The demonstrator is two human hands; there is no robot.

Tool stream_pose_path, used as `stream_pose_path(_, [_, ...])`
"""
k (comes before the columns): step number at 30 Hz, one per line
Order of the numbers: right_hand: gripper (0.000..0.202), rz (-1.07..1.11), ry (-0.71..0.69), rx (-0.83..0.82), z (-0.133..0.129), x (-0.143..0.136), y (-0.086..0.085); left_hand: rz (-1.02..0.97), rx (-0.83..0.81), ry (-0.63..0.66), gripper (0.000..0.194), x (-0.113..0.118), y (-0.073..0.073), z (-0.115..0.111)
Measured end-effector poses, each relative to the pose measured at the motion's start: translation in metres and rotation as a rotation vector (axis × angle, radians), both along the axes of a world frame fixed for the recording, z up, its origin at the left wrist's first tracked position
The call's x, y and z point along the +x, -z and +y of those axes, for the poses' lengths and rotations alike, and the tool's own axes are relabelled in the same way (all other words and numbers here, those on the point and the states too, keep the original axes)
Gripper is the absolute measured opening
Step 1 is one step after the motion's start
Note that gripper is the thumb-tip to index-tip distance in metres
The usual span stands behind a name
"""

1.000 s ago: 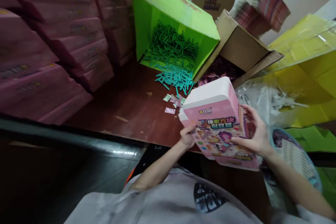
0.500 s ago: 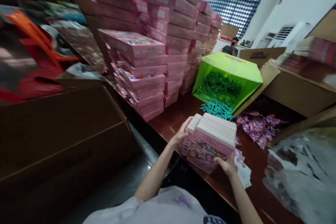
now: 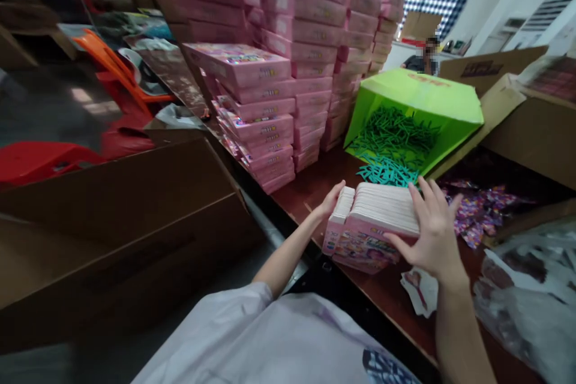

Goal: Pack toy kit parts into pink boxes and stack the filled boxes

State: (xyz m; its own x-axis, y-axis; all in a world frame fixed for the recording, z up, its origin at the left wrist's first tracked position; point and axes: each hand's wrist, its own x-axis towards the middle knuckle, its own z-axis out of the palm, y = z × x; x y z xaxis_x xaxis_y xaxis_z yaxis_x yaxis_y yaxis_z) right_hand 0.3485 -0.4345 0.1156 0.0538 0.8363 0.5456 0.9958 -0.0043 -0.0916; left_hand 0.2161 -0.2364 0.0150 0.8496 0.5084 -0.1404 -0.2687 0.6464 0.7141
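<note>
A thick stack of pink printed cards (image 3: 382,207) with white edges stands on the brown table, its printed face toward me. My left hand (image 3: 332,201) is closed around the stack's left end, where a smaller bundle sits slightly apart; most of its fingers are hidden behind. Over the right end is my right hand (image 3: 434,234), open, with fingers spread along the top corner and thumb near the front face. Loose white paper pieces (image 3: 420,293) with a pink print lie below my right hand.
Pink boxes (image 3: 270,126) rise in tall piles at the back left. A lime-green box (image 3: 423,96) on its side spills green sticks (image 3: 389,171). Purple wrapped packets (image 3: 483,210) and clear plastic bags (image 3: 531,306) lie right. An open carton (image 3: 135,210) stands left; a person (image 3: 425,60) sits behind.
My right hand has risen from the stack's lower front corner to its top right, fingers now spread. My left hand still holds the left end. The view has shifted left.
</note>
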Motion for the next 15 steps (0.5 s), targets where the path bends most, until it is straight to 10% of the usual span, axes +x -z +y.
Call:
stream_pose_path(7, [0.080, -0.100, -0.232, -0.530, 0.032, -0.008, -0.049, 0.087, 0.279, -0.084, 0.061, -0.015, -0.010, -0.011])
stream_pose_path(15, [0.053, 0.018, -0.186, -0.536, 0.030, -0.011, -0.048, 0.232, 1.023, 0.247, 0.063, -0.038, -0.112, 0.013])
